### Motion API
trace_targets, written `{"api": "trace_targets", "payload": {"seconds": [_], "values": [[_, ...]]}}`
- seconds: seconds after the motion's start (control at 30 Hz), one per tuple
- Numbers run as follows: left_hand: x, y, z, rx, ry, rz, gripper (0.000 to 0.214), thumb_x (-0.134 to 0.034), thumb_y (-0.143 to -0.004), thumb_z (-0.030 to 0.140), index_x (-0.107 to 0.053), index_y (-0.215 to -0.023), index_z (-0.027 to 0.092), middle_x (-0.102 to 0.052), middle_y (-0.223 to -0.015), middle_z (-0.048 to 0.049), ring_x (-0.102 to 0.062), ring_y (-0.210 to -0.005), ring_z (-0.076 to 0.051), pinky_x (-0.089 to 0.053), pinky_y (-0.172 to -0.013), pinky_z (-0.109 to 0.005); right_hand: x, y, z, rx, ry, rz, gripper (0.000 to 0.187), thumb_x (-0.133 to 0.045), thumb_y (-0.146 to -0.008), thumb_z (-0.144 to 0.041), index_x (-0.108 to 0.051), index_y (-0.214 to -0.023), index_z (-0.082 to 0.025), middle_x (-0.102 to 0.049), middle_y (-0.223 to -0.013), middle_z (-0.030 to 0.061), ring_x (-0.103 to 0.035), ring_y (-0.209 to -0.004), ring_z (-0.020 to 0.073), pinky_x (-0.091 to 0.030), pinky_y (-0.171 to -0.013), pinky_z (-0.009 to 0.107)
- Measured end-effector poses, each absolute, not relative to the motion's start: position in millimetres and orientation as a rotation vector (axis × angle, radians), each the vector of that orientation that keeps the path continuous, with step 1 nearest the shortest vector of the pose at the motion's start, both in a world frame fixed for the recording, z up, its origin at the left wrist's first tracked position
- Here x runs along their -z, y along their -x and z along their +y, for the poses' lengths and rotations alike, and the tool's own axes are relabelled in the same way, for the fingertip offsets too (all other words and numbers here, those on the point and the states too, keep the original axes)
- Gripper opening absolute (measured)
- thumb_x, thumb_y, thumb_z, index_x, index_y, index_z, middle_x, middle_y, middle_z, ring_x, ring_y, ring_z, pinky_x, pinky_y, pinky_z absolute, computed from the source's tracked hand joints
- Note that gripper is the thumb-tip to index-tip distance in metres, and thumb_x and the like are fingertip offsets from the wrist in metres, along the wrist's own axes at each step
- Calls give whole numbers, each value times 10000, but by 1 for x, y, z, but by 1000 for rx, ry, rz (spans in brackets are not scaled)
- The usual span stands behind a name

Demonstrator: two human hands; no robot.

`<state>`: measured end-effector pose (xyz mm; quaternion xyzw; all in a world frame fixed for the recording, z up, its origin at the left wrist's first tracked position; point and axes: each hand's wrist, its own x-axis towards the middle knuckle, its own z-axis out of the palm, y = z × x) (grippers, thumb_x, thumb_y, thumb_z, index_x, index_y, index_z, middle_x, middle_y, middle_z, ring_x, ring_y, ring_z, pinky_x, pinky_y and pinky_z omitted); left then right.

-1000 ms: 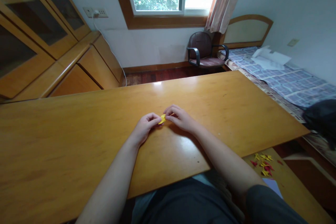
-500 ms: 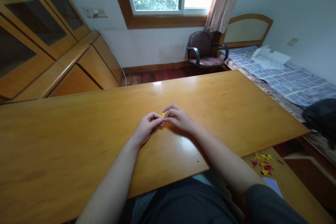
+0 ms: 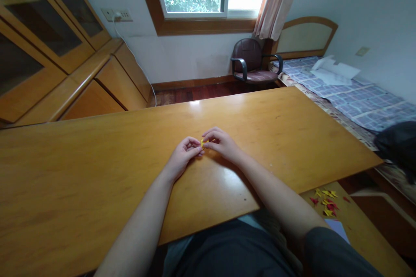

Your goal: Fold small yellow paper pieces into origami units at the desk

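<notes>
Over the middle of the wooden table (image 3: 107, 169), a small piece of yellow folded paper (image 3: 202, 143) is pinched between both my hands. My left hand (image 3: 182, 156) grips it from the left with thumb and fingertips. From the other side, my right hand (image 3: 224, 146) has its thumb and fingers closed on the same paper, the fingers curled over the top. Most of the paper is hidden by fingertips, so its full shape cannot be made out.
Several small yellow and red folded paper figures (image 3: 329, 203) lie on a lower surface at the right, near a pale sheet stack (image 3: 338, 230). Beyond the table stand a brown armchair (image 3: 248, 62) and a bed (image 3: 354, 99). A wooden cabinet (image 3: 78, 78) is at the left.
The fingers of both hands have shifted slightly around the yellow folded paper, and a bit of it now shows between the right hand's fingers. The arms stay in place.
</notes>
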<state>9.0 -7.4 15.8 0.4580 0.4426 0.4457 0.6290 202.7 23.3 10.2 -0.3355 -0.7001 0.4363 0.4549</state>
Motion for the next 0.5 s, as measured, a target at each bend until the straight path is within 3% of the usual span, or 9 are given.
{"api": "trace_targets", "payload": {"seconds": [0.27,0.5], "values": [[-17,-10,-8,-1022,-1073,943,401,-796,-752,371,-579,-1053,217,-650,-792,27,-663,-731,-150,-523,-691,-265,-7,-201,25,-1124,849,-1706,153,-744,-815,-296,-698,-925,-200,-648,-964,30,-606,-844,142,-504,-752,273],[-16,-10,-7,-974,-1102,1002,330,-760,-776,473,-625,-860,185,-667,-774,1,-656,-712,-153,-524,-688,-264,-4,-200,26,-1346,879,-1564,345,-794,-746,-305,-674,-1050,-194,-625,-806,-17,-607,-737,123,-508,-718,265]]}}
